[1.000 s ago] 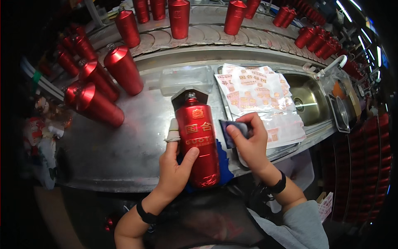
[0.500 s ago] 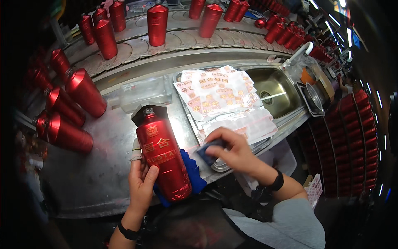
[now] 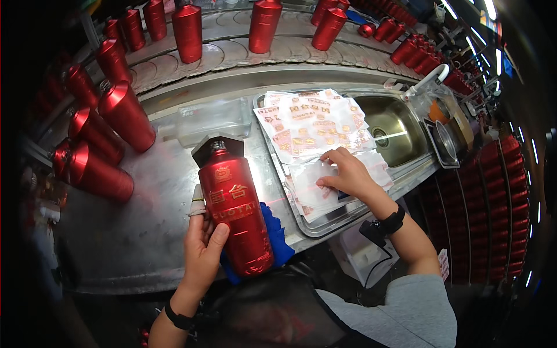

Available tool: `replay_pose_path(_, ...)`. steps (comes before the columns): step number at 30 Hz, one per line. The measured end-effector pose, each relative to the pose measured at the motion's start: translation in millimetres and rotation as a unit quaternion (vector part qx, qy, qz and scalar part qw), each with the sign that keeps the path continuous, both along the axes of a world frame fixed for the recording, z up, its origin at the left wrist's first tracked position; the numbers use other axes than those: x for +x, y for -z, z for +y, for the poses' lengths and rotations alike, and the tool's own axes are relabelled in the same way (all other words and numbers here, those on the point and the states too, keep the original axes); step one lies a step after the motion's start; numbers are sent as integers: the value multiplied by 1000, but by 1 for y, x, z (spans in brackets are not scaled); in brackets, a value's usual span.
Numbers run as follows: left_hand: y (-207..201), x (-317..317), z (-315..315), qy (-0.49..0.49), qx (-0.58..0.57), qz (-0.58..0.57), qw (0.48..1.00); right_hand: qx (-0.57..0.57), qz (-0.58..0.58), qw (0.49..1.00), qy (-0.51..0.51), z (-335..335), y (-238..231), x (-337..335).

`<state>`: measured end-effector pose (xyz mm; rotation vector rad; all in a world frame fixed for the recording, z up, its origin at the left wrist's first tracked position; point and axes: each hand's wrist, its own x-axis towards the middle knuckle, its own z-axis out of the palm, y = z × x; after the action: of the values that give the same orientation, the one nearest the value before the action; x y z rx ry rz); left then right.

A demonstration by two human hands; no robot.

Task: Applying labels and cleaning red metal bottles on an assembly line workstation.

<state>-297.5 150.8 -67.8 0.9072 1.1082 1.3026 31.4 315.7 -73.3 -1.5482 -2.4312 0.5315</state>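
My left hand (image 3: 204, 246) is closed around the side of a red metallic bottle (image 3: 238, 217) with gold lettering on its front. The bottle leans on its back, its neck toward a dark angular rest (image 3: 200, 152). A blue cloth (image 3: 277, 235) lies under its lower end. White wrapping with a yellow band covers one finger of that hand (image 3: 197, 202). Over the near part of a pile of printed transfer sheets (image 3: 316, 124), my right hand (image 3: 350, 177) touches the paper. Its fingers are bent, with thumb and forefinger apart; no tool shows in it.
Several red bottles (image 3: 126, 116) stand on the left of the metal bench (image 3: 133, 243). Others ride a curved slat conveyor (image 3: 226, 55) beyond. A clear plastic box (image 3: 213, 119) sits behind my bottle. Right of the sheets are a sink (image 3: 400, 136) and a white faucet (image 3: 426, 81).
My right hand has moved from beside the bottle to the sheets; the dark blue flat tool it held is out of sight. My left hand still holds the bottle. Conveyor bottles have shifted left.
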Motion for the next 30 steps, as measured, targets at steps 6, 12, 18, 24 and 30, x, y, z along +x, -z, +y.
replay_pose_path(6,-1,-3,-1,8,-8,1,1000,-52,1,997,-63,17,-6,7)
replay_pose_path(12,-3,-5,1,19,-20,-12,1000,-143,-6,989,-37,40,-10,-2)
replay_pose_path(18,-5,-6,-3,27,-7,-19,999,-4,42,998,-37,28,-7,-10)
replay_pose_path(24,-3,-21,-11,64,7,-19,998,-73,134,987,-56,-55,-79,-72)
replay_pose_path(30,-16,-24,-14,72,-11,-61,995,-206,246,916,-241,-91,-116,-143)
